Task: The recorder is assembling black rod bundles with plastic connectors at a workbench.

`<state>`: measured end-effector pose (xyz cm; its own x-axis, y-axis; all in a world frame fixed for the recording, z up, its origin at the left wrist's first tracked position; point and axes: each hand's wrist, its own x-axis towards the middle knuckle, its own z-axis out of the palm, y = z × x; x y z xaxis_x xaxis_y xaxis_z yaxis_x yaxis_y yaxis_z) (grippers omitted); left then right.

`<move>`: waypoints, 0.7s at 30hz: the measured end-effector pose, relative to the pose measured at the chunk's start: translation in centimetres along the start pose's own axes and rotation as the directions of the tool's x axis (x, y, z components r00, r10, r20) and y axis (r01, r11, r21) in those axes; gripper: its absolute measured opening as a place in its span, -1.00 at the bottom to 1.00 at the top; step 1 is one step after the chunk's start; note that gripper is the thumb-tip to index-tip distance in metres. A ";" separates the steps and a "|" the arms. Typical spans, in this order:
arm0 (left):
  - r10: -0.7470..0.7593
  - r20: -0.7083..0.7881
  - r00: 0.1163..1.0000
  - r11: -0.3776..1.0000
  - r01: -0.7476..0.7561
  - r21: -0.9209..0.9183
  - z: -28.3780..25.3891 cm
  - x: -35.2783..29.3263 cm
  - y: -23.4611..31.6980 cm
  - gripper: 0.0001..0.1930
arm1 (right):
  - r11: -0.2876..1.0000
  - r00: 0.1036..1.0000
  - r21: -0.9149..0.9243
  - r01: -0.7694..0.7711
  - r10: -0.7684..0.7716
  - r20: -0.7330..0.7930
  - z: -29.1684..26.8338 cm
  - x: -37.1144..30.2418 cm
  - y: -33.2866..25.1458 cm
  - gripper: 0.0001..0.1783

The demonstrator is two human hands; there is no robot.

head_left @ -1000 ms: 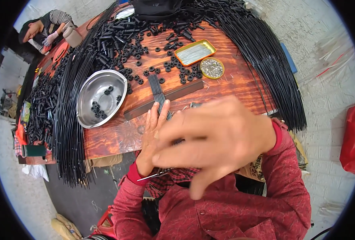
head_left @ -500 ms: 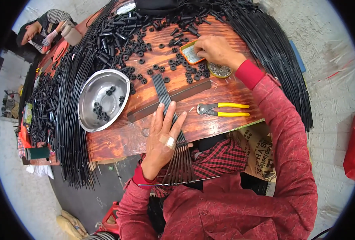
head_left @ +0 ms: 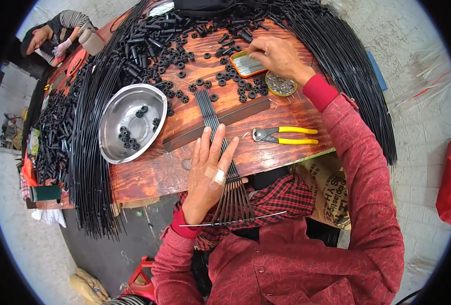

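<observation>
My left hand [head_left: 207, 178] lies palm down on a flat row of thin black ribs [head_left: 205, 104], like umbrella ribs. Its fingers stretch along them; the thumb tip shows past their right edge, so the row is held. Toward my body the ribs fan out, and a thin silver wire [head_left: 268, 216] crosses their near ends. Their far part rests over a dark bar [head_left: 248, 111]. My right hand [head_left: 276, 57] is at the right edge of an orange-rimmed tin [head_left: 236, 67] of fine silvery wires. Its fingers are pinched together, and what they hold cannot be made out.
Cutting pliers [head_left: 292, 136] with yellow handles lie right of the bar. A round tin [head_left: 282, 94] holds small metal bits. Left stands a steel bowl [head_left: 140, 131] with black toothed rings. Black rod bundles [head_left: 91, 152] flank the table. A co-worker [head_left: 58, 35] sits far left.
My right hand has shifted slightly right and up, uncovering more of the tin's wires. The view has moved a little; my left hand stays on the ribs.
</observation>
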<state>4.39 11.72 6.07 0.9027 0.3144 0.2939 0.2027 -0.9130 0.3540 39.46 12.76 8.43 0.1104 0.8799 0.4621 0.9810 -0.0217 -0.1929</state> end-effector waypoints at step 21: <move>-0.012 0.011 1.000 1.000 0.011 0.029 1.0 0.0 -0.8 -0.29 | 0.875 0.997 0.484 -0.035 -0.005 0.081 5.2 -0.9 -8.5 -0.82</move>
<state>4.60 12.20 4.94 0.9044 0.3222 0.2798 0.2238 -0.9164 0.3319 30.24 14.60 5.15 0.0925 0.9157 0.3911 0.7768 0.1793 -0.6036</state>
